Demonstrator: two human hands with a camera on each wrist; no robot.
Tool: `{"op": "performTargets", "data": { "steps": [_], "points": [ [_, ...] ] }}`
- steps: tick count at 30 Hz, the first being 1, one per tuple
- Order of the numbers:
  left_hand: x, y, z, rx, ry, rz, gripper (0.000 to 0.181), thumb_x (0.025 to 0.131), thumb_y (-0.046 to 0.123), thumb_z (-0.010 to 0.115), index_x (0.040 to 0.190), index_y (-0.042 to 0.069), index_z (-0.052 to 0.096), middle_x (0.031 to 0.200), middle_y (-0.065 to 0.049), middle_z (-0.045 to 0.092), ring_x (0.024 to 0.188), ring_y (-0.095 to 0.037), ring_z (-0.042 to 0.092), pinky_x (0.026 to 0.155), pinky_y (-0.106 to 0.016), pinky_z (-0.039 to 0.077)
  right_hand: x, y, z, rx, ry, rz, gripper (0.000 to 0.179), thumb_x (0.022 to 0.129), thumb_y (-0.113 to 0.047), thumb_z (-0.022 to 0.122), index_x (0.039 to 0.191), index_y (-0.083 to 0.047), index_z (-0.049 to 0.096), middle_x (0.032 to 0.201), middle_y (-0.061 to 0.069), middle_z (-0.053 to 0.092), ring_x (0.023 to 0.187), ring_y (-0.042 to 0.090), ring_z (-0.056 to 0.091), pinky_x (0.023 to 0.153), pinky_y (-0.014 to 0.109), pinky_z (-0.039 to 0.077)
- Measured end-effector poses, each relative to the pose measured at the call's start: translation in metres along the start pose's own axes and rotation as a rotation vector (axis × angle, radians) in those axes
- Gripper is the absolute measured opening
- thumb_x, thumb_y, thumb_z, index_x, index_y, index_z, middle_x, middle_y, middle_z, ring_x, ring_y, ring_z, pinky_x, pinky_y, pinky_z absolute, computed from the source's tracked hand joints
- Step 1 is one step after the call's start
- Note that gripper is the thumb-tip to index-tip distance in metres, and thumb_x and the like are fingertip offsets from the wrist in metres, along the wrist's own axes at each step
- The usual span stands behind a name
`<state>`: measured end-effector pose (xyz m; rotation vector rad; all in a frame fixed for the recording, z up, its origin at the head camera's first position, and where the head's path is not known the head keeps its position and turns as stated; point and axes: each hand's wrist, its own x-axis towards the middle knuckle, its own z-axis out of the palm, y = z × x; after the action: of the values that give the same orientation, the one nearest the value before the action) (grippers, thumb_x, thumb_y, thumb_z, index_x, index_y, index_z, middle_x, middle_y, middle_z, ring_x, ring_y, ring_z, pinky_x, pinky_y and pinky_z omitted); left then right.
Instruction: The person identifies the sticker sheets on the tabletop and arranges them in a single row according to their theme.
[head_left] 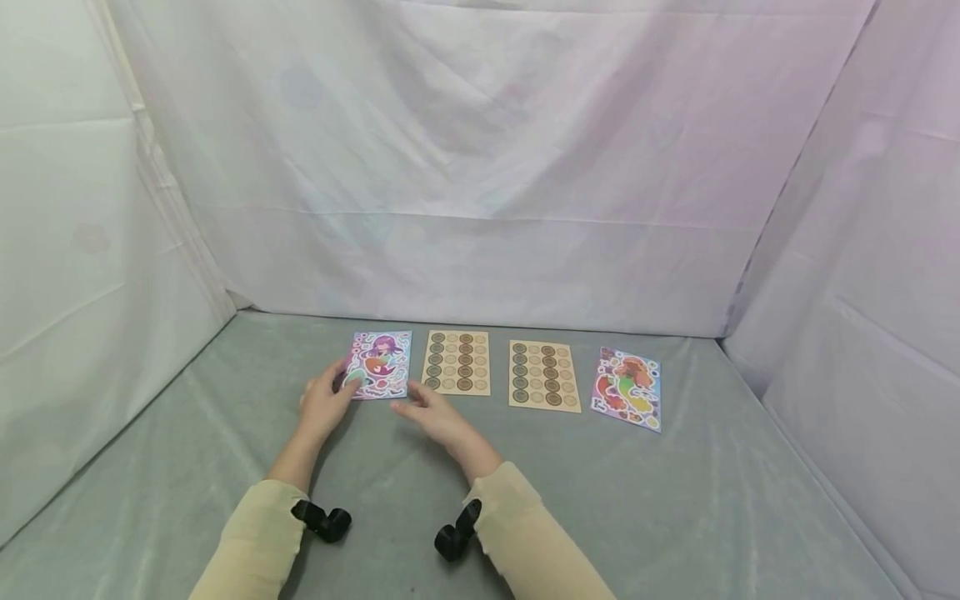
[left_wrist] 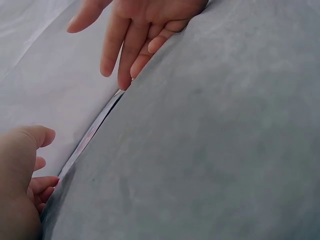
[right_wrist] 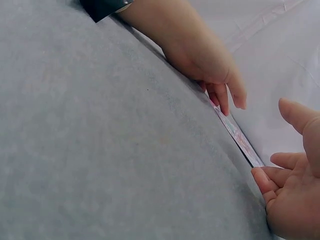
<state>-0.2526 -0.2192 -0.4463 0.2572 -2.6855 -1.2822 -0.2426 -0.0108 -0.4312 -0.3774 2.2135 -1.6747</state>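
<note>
A colourful mermaid sticker sheet with purple hair on its figure lies flat on the grey cloth, between both hands. My left hand is at its left edge, thumb raised apart from the fingers and overlapping the sheet in the head view. At the lower right corner, extended fingers of my right hand touch the sheet's edge. The right wrist view shows the thin sheet edge-on, spanning from the left fingertips to the right ones. Neither hand pinches it.
Right of this sheet lie a tan sheet of round stickers, a second tan sheet and another mermaid sheet, slightly tilted. White curtains enclose the grey cloth surface at the back and sides.
</note>
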Motion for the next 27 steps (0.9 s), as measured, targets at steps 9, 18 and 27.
{"op": "performTargets", "data": {
  "steps": [9,18,27],
  "points": [
    [0.0008,-0.0016,-0.0002,-0.030,0.001,0.016,0.061,0.097,0.029,0.055,0.146,0.000,0.035,0.147,-0.021,0.036,0.131,-0.041,0.026,0.105,-0.061,0.014,-0.0002,-0.0004,-0.0004,0.014,-0.015,0.012,0.065,0.095,-0.034,0.060,0.147,-0.003,0.036,0.146,0.014,0.040,0.123,0.026,0.045,0.102,0.045,0.038],
    [0.0011,-0.0010,0.0005,-0.082,0.033,0.020,0.057,0.096,0.023,0.056,0.144,-0.001,0.038,0.143,-0.021,0.043,0.133,-0.038,0.032,0.109,-0.055,0.019,-0.0020,-0.0011,-0.0005,0.079,-0.014,0.014,0.063,0.096,-0.032,0.058,0.147,-0.004,0.035,0.147,0.013,0.040,0.130,0.029,0.041,0.105,0.045,0.035],
    [0.0021,0.0002,0.0015,-0.236,0.060,0.013,0.050,0.097,0.013,0.055,0.142,-0.002,0.040,0.135,-0.021,0.048,0.123,-0.033,0.043,0.105,-0.046,0.033,-0.0024,0.0031,0.0043,0.178,0.049,-0.025,0.059,0.095,-0.025,0.060,0.144,0.000,0.038,0.143,0.016,0.043,0.132,0.032,0.039,0.107,0.048,0.031]
  ]
}}
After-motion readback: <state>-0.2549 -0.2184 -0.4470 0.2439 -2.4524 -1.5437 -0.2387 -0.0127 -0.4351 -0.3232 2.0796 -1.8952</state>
